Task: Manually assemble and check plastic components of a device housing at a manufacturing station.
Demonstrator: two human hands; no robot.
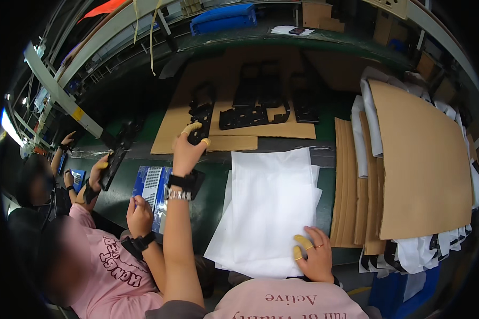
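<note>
My left hand (189,151) reaches forward, yellow finger cots on its fingertips, its thumb and fingers spanning the near end of a narrow black plastic frame (201,114). That frame lies on brown cardboard (167,119). More black plastic frames (255,116) with cut-outs lie to its right on the same cardboard. Close to my body, my right hand (318,255) rests on the lower right corner of a loose stack of white sheets (271,207). Its fingers, also with yellow cots, are bent a little and apart, holding nothing.
At right stands a tall pile of cardboard sheets (423,159) layered with white sheets and black parts. To my left a co-worker holds a black part (116,159) near a blue-and-white panel (151,186). A grey metal post (72,106) rises at left.
</note>
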